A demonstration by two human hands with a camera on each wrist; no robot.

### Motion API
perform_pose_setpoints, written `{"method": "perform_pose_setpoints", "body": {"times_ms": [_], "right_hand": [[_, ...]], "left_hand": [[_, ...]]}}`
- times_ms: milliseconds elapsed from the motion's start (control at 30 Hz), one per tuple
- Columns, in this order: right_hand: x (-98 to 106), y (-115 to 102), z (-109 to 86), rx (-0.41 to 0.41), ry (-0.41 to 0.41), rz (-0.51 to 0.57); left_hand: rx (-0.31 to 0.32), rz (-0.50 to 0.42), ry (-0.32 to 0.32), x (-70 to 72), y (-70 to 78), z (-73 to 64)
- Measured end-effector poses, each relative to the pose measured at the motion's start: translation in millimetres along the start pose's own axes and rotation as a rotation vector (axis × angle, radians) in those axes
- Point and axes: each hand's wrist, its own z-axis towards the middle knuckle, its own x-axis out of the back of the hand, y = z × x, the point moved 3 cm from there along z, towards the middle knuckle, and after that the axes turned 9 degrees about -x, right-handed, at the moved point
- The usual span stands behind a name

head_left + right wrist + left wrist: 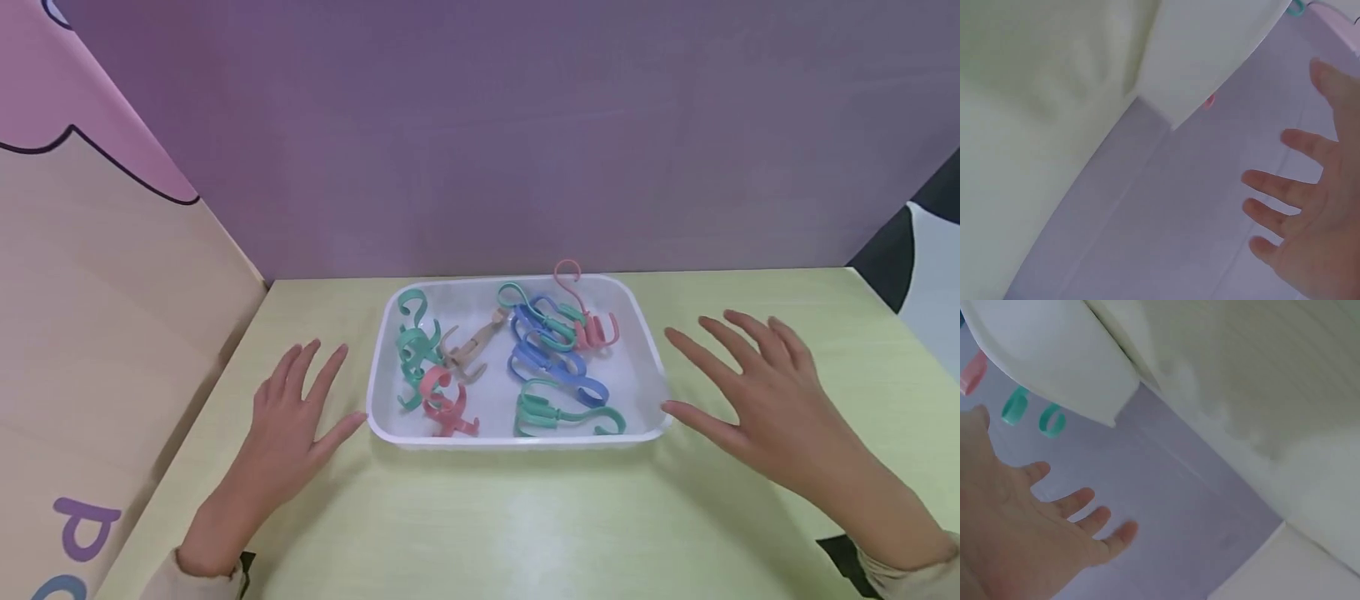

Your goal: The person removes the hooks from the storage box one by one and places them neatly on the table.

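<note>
A white tray (459,443) holds several hook-ended plastic pieces that look like hanging clips. At its left lie a green hook piece (414,346), a pink hook piece (450,414) and a beige hook piece (476,343). Toward the right are blue hook pieces (551,363), a green hook piece (542,410) and a pink hook piece (592,331) whose hook reaches over the back rim. My left hand (288,429) is spread beside the tray's left side, thumb tip right at the rim. Fingers apart, my right hand (780,408) hovers off the right side. Neither hand holds anything.
The tray stands on a light wooden table (510,517), near a purple panel (525,150) along the back edge. A beige and pink printed panel (112,333) rises at the left. A black and white panel (930,258) borders the right.
</note>
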Motion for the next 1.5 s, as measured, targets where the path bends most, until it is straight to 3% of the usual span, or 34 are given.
{"method": "perform_pose_setpoints", "body": {"times_ms": [200, 467, 733, 933, 1200, 1500], "right_hand": [[-15, -23, 23.9, 0.087, -0.074, 0.092], [-41, -42, 44.1, 0.023, -0.378, 0.208], [-65, -48, 46.8, 0.054, -0.413, 0.241], [-73, -48, 43.8, 0.038, -0.479, 0.187], [-77, -47, 44.1, -0.007, -0.595, 0.226], [-77, -47, 46.3, -0.041, -0.612, 0.243]], "left_hand": [[0.065, -0.237, -0.06, -8.3, 7.7, 7.0], [0.098, -0.567, -0.17, -24.7, 5.7, 11.3], [0.186, -0.935, -0.267, -33.3, 4.2, 11.7], [0.199, -1.126, -0.275, -35.3, 5.8, 6.1], [0.289, -1.29, -0.22, -39.0, 10.5, 1.6], [0.327, -1.336, -0.175, -40.2, 13.1, -0.7]]}}
